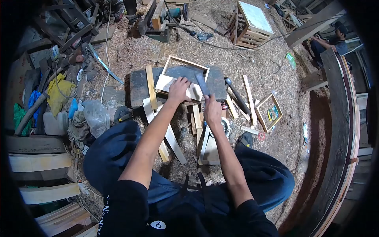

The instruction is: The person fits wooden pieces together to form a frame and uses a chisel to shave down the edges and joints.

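Note:
On a low dark workbench [138,85] rests a light wooden frame [188,61], with a pale board across its near side. My left hand [179,89] grips that near side, fingers curled over the board. In my right hand [213,110] is a tool with a broad flat grey blade [202,83], its blade pointing away from me over the frame's right end. My fist hides its handle. A narrow wood strip [151,85] lies left of the frame, and a hammer [237,96] leans at the bench's right end.
Loose wood strips [173,142] lie between my legs. A smaller wooden frame [269,113] sits right on the shavings-covered floor. A slatted crate [250,25] stands ahead; cables cross the floor. Plastic bags [96,118] and cloths are at left. Another person [329,43] sits far right, behind a long plank.

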`<state>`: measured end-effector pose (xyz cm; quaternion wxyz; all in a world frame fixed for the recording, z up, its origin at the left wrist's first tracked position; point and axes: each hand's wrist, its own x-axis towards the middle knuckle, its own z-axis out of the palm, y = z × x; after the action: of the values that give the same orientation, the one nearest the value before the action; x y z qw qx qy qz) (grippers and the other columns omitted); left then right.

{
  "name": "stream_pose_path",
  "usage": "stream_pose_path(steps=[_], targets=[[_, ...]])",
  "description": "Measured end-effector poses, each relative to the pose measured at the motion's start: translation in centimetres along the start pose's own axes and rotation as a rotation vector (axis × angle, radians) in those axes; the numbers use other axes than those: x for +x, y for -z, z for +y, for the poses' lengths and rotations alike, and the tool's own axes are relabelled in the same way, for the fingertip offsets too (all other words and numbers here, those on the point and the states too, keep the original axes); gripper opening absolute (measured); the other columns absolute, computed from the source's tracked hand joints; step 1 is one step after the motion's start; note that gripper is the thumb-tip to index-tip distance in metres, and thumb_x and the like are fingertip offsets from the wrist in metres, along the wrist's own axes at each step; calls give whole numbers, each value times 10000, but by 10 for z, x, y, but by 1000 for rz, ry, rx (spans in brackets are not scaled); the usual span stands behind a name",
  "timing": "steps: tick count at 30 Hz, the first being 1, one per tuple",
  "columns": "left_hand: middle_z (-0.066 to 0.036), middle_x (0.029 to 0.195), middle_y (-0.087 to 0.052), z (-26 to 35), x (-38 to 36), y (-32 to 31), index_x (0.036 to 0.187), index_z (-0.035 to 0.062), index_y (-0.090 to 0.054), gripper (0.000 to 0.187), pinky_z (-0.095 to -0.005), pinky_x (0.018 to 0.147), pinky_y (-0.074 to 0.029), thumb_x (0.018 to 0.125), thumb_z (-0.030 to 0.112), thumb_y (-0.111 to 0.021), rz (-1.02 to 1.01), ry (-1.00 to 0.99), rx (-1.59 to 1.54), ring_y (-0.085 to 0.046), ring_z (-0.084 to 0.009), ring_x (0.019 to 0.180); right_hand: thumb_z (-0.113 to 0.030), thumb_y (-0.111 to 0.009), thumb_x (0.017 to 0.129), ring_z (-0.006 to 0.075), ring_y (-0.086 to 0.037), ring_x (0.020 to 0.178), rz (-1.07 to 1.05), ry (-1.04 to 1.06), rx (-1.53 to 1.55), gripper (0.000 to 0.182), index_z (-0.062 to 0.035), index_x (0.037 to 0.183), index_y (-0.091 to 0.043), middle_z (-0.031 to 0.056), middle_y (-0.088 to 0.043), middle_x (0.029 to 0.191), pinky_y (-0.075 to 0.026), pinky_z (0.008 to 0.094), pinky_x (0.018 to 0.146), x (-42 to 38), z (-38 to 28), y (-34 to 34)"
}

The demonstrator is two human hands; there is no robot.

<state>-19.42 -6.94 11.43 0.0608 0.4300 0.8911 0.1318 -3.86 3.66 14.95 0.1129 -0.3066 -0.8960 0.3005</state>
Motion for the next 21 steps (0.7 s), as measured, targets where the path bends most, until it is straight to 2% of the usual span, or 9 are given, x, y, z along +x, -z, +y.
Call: stream_pose_path(steps=[4, 5, 8, 10, 12, 14, 17, 20, 21], targets=[[-9, 1158, -549, 1, -3, -3, 1187, 132, -596, 828, -356, 985, -458, 461, 372, -913, 77, 49, -9, -483, -213, 1174, -293, -468, 1001, 526, -588, 726, -14, -18, 18, 320, 22, 994, -521, 322, -600, 722, -423, 599, 611, -8, 7, -25], [-7, 1155, -549, 2, -3, 0, 1184, 134, -599, 827, -356, 984, -458, 458, 372, -913, 46, 30, 12, -484, -212, 1172, -304, -475, 997, 529, -586, 754, -63, -23, 16, 326, 18, 999, -519, 324, -604, 744, -421, 607, 641, -11, 31, -42], [-6, 1150, -549, 1, -2, 2, 1185, 138, -596, 837, -356, 982, -458, 446, 367, -915, 6, 25, 32, -486, -212, 1164, -300, -479, 995, 531, -582, 765, -41, 35, 45, 316, 14, 1000, -517, 325, -604, 752, -415, 614, 657, 1, 36, -35], [-8, 1147, -549, 1, -2, 1, 1190, 135, -592, 838, -357, 983, -459, 450, 356, -917, 2, 6, 23, -487, -214, 1161, -288, -473, 996, 524, -588, 757, -93, -65, 62, 303, 9, 1015, -528, 323, -608, 754, -425, 604, 656, 5, 1, -6], [-13, 1149, -549, 5, -3, 1, 1159, 126, -612, 798, -361, 982, -462, 453, 339, -918, -16, 43, 17, -487, -218, 1163, -296, -468, 998, 522, -596, 762, -5, -135, 154, 314, 8, 1036, -538, 322, -610, 747, -439, 592, 666, 7, -22, 6], [-17, 1146, -548, 2, -1, -2, 1154, 125, -613, 794, -364, 974, -467, 451, 328, -919, 12, 51, 13, -488, -221, 1164, -309, -448, 1006, 525, -598, 764, 50, -41, 203, 329, 3, 1057, -539, 317, -612, 729, -447, 590, 685, 3, -9, -8], [-14, 1150, -547, 5, -3, 0, 1174, 128, -607, 823, -363, 971, -470, 439, 322, -922, 22, 40, -6, -489, -219, 1162, -321, -432, 1010, 531, -599, 788, -146, -94, -115, 374, 21, 989, -583, 332, -617, 760, -439, 608, 708, -2, 42, -45], [-9, 1158, -545, 2, -4, -5, 1164, 123, -616, 813, -361, 971, -469, 438, 326, -922, 28, 22, -21, -491, -216, 1155, -329, -434, 1008, 533, -599, 804, -103, -127, -83, 401, 30, 960, -604, 347, -613, 781, -443, 605, 706, 5, 23, -23], [-11, 1155, -549, 3, -4, -4, 1165, 120, -615, 811, -361, 970, -471, 442, 327, -921, 29, 21, -16, -492, -217, 1155, -310, -442, 1009, 528, -593, 755, -23, -80, -43, 366, 29, 968, -574, 341, -600, 741, -439, 592, 648, 8, 13, -16]])
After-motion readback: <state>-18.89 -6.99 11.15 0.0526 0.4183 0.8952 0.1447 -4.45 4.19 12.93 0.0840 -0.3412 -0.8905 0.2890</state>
